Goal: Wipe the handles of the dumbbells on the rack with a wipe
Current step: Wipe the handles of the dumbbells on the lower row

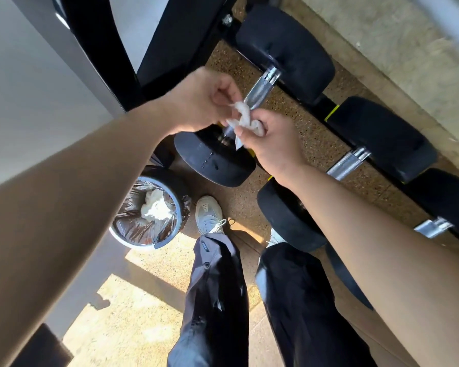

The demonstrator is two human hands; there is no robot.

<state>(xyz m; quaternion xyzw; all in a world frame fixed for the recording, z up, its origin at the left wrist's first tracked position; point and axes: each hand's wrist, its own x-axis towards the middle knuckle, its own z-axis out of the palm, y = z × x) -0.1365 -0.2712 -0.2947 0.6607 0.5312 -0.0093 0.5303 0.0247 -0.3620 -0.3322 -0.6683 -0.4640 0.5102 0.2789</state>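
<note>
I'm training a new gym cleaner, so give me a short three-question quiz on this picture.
1. True or false: the bin on the floor already holds crumpled white material.
2. Which hand holds the wipe? A: left hand only. B: right hand only. C: both.
3. What shiny part lies just beyond the wipe?
Key: 1 true; 2 C; 3 the dumbbell handle.

A black rack (326, 103) carries black-headed dumbbells (284, 49) side by side, their steel handles spanning its rails. A lined bin (158, 245) stands beside it on the speckled tan floor (316, 144).
</note>
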